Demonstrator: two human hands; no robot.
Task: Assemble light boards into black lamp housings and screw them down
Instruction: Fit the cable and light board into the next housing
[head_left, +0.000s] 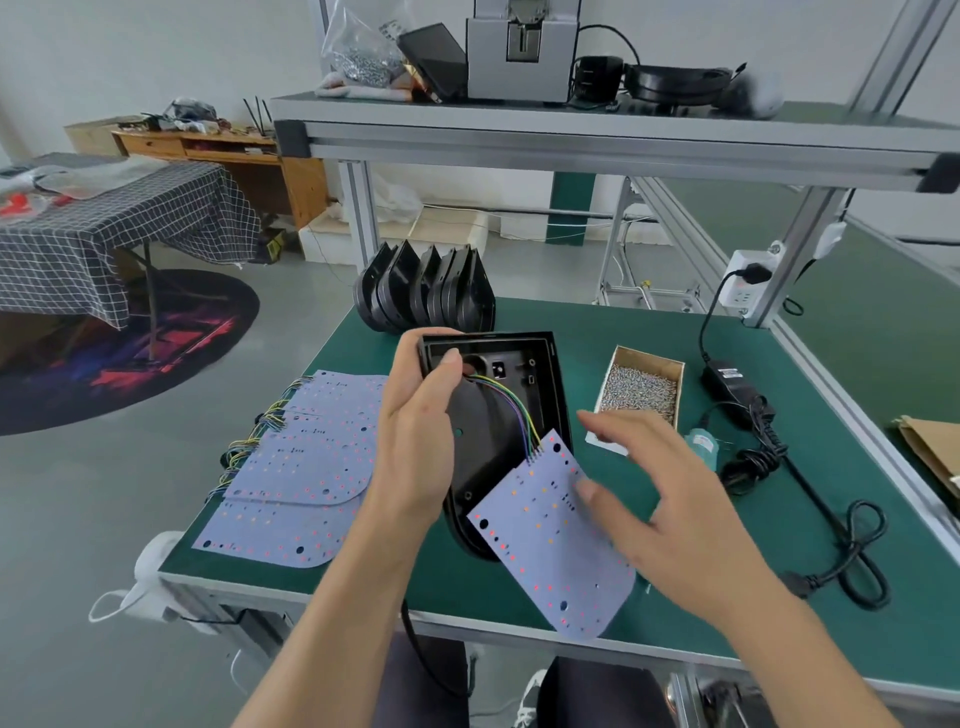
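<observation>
My left hand (415, 436) grips a black lamp housing (498, 410) by its left rim, thumb inside the open shell, holding it tilted above the green table (597, 587). Coloured wires (511, 408) run from inside the housing to a pale light board (550, 535), which hangs out over the housing's lower right edge. My right hand (670, 504) hovers over the right side of that board with fingers spread; its thumb lies on or just above the board, blurred.
A stack of light boards (296, 467) with wire bundles lies at the left. Several spare black housings (426, 291) stand at the table's far edge. A cardboard box of screws (641, 392) sits right of the housing, with a power adapter and cable (753, 415) beyond.
</observation>
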